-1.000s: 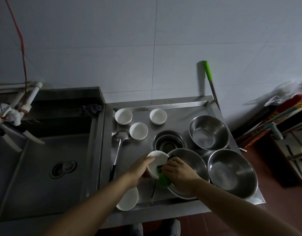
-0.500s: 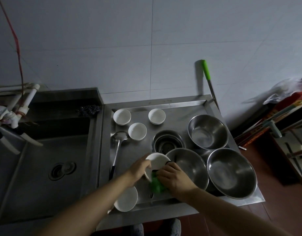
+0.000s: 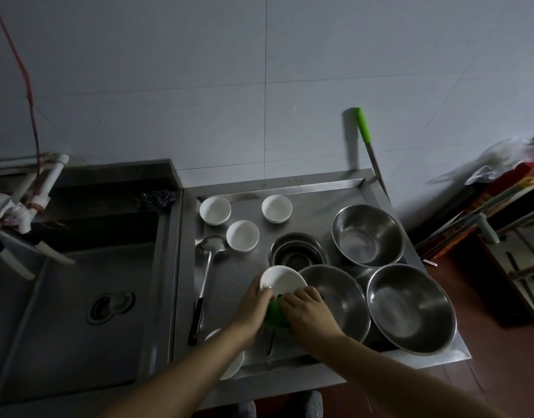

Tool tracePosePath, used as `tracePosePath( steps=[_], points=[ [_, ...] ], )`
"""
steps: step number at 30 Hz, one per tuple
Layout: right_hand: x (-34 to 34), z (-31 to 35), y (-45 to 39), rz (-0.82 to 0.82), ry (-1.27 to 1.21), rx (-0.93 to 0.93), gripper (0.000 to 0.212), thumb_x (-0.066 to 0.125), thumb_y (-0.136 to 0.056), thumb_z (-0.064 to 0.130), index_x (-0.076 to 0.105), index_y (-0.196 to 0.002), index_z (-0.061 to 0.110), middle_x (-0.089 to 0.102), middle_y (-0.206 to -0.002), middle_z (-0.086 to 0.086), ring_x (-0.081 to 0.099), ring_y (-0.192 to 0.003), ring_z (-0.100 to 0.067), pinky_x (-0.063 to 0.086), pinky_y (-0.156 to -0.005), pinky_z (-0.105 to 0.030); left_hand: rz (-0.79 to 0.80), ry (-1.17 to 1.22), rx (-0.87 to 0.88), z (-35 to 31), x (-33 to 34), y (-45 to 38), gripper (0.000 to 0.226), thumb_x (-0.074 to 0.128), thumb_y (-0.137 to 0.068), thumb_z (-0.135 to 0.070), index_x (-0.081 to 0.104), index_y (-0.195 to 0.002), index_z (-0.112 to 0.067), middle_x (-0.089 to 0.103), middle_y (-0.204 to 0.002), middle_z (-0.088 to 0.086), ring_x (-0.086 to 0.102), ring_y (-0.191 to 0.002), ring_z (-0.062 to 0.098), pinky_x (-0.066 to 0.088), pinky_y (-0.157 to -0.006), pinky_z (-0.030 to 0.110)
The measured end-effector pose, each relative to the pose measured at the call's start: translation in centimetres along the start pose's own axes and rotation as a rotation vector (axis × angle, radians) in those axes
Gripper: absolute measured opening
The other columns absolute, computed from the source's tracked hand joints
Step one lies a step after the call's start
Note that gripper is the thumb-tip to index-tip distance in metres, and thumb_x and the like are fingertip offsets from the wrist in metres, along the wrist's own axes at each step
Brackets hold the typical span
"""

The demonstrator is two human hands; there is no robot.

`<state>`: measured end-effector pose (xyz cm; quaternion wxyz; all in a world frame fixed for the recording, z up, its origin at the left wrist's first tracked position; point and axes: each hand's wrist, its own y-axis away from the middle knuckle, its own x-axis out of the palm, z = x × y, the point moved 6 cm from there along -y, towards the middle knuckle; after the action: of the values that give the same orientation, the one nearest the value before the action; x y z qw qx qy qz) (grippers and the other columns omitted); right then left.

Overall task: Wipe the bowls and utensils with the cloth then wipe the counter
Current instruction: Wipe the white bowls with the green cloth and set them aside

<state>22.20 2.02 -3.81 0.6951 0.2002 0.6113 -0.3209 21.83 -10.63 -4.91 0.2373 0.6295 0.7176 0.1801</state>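
L hand fingers gripping white bowl w/ rim tilted; R hand fingers curling on green cloth, pressing it vs bowl, over counter.

Left hand holds white bowl tilted over counter; right hand presses green cloth against it. Steel bowls right, ladle left.

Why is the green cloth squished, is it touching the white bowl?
Touching. The head view shows the right hand pressing the green cloth against the tilted white bowl, which the left hand holds by its rim.
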Motion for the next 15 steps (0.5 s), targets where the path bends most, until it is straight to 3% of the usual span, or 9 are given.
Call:
tracePosePath(
  steps=[3,5,7,11,15],
  points=[
    [-0.8,-0.7,1.6,-0.075,-0.077,-0.240,0.020,0.072,-0.089,0.027,0.070,-0.108,0.023,0.069,-0.111,0.008,0.063,-0.104,-0.014,0.047,-0.101,-0.034,0.178,-0.113,-0.092,-1.1,-1.6,-0.5,0.010,0.053,-0.082,-0.012,0.052,-0.074,-0.017,0.051,-0.072,0.005,0.048,-0.061,0.015,0.040,-0.050,0.020],
    [-1.5,-1.1,2.5,-0.118,-0.054,-0.439,0.013,0.065,-0.098,0.024,0.074,-0.107,0.021,0.070,-0.116,0.007,0.061,-0.112,-0.014,0.045,-0.106,-0.035,0.365,-0.224,-0.201,-0.9,-2.1,-0.2,0.003,0.055,-0.076,-0.016,0.052,-0.076,-0.015,0.051,-0.070,0.007,0.050,-0.059,0.016,0.042,-0.051,0.021],
    [-2.0,-1.6,2.3,-0.100,-0.012,-0.513,0.017,0.060,-0.099,0.024,0.076,-0.106,0.022,0.071,-0.117,0.007,0.061,-0.115,-0.014,0.043,-0.109,-0.034,0.429,-0.249,-0.255,-0.5,-2.1,-0.1,0.004,0.052,-0.087,-0.011,0.055,-0.085,-0.013,0.055,-0.071,0.007,0.053,-0.060,0.017,0.045,-0.050,0.022],
    [-1.2,-3.0,0.3,0.045,0.070,-0.245,0.016,0.068,-0.081,0.029,0.070,-0.097,0.025,0.069,-0.099,0.010,0.064,-0.094,-0.016,0.040,-0.097,-0.032,0.176,0.057,-0.162,0.2,-1.1,-0.8,0.018,0.054,-0.097,-0.013,0.065,-0.107,-0.022,0.067,-0.088,0.010,0.064,-0.077,0.022,0.056,-0.067,0.034],
    [-0.3,-1.4,-0.8,0.104,0.059,0.005,0.032,0.086,-0.061,0.035,0.069,-0.087,0.026,0.068,-0.084,0.010,0.064,-0.078,-0.016,0.050,-0.080,-0.033,0.013,-0.012,-0.020,1.0,0.1,-0.6,0.035,0.058,-0.092,-0.025,0.057,-0.124,-0.039,0.070,-0.109,0.000,0.068,-0.098,0.017,0.059,-0.088,0.042]
  ],
)
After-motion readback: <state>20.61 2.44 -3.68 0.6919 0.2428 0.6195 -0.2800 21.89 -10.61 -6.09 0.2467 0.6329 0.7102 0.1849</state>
